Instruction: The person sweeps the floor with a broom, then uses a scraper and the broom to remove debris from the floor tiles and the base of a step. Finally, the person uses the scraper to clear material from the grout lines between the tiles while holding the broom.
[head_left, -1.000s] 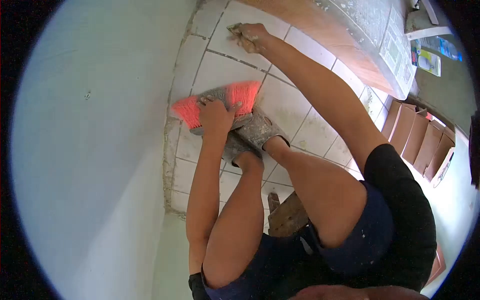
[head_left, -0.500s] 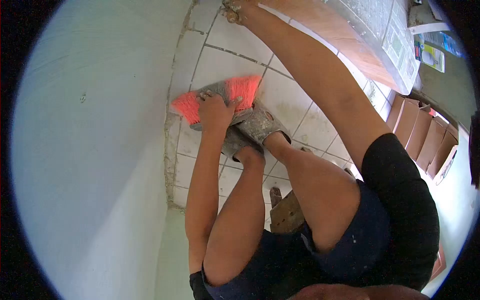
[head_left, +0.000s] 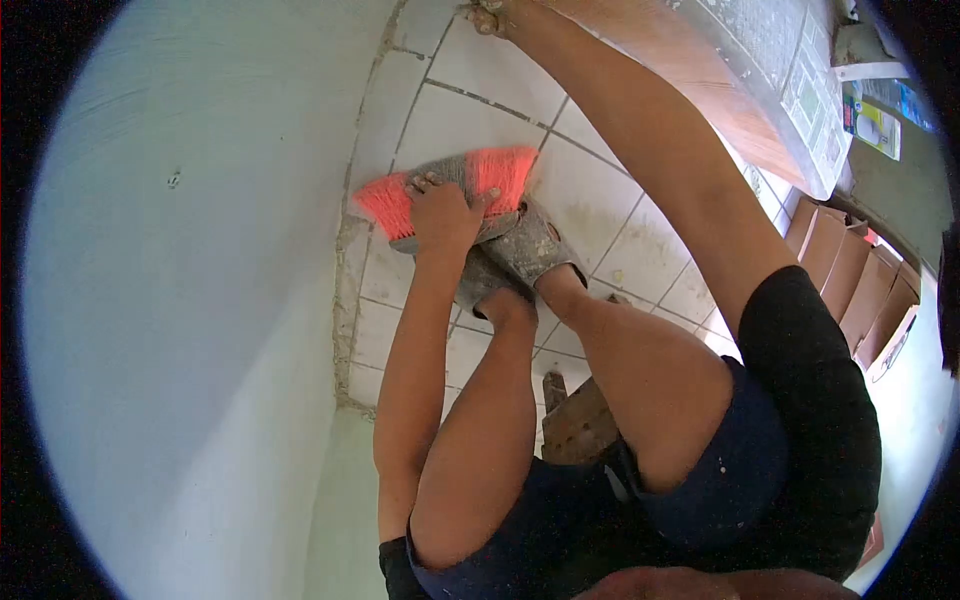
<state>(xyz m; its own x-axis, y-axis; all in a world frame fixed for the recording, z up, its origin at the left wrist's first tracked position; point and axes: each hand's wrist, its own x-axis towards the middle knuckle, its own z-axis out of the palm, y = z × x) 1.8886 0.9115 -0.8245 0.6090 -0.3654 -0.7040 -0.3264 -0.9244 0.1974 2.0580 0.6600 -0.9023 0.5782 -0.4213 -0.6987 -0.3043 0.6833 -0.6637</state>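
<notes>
Left hand: its fingers (head_left: 428, 182) and thumb are spread and clamped over the bristles, left of the frame's centre.
Broom head: the wide pink-and-grey bristled broom head (head_left: 508, 178) is held directly under that hand, beside the grey clogs (head_left: 532, 246).
Long axis: slanted gently up to the right, crossed by the left forearm.
Right hand (head_left: 492, 18): farther off, cut by the upper edge; its grip cannot be told.
</notes>
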